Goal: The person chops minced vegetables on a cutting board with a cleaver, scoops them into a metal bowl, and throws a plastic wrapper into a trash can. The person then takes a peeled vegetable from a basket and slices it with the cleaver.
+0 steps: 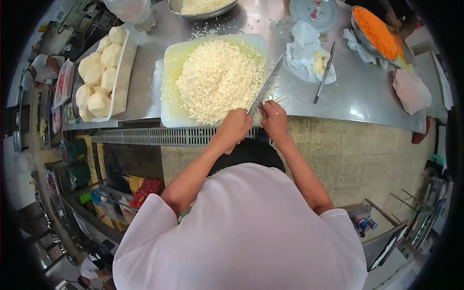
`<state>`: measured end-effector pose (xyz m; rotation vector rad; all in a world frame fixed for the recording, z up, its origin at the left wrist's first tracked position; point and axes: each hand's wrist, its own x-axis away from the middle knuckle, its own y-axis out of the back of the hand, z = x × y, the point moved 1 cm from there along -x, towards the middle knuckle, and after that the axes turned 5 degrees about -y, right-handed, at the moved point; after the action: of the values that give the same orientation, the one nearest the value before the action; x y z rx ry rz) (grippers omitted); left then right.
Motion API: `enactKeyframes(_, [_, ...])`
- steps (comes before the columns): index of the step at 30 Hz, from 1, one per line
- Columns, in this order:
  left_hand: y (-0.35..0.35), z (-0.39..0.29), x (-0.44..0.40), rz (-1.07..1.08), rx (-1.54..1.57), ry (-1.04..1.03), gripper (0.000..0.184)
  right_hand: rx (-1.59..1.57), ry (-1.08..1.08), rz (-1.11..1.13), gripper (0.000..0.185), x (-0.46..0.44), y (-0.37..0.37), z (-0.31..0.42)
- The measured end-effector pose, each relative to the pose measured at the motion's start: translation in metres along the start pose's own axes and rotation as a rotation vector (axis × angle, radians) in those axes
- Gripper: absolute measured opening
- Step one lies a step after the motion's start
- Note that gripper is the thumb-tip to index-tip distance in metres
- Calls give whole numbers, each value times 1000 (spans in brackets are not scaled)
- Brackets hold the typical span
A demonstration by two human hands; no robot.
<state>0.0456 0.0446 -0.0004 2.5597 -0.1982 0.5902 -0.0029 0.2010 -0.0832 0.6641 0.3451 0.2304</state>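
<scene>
My left hand (234,128) is closed round the handle of a large kitchen knife (267,87), its blade slanting up and away to the right. Close beside the blade, my right hand (274,120) has its fingers curled over pale vegetable strips (279,99); the fingers partly hide them. A large heap of finely diced white vegetable (220,79) covers most of the cutting board (168,108). The blade lies over the board's right side, and small bits are scattered around it.
Peeled pale root vegetables (99,104) fill a white basket (126,72) at left. A bowl of diced white pieces (205,15) stands behind the board. To the right are a plastic bag (304,41), a thin metal rod (325,75), a bowl of orange shreds (374,34) and a co-worker's hand (394,21).
</scene>
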Motion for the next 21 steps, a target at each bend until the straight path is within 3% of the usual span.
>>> enactKeyframes(3, [-15,10,3,-80,2,-98,32,-27,-28,-9,13,1,1,0])
enactKeyframes(4, [-16,10,0,-15,34,-1,33,-26,-30,-4,13,4,1,-2])
enactKeyframes(9, [0,-3,7,-30,0,30,30,-24,-21,42,16,6,11,-3])
enactKeyframes(11, [-11,21,5,-273,-283,-233,28,-39,-39,50,18,10,20,5])
enactKeyframes(12, [-8,19,4,-233,-264,-118,27,-49,-73,55,19,13,21,8])
enactKeyframes(15, [8,9,1,-152,-170,-83,28,-26,-130,136,23,17,12,2])
enactKeyframes(18, [7,4,15,-202,-190,-113,29,41,-10,58,23,12,4,-2])
enactKeyframes(21, [-6,24,4,-248,-256,-179,31,83,-20,64,20,5,4,5])
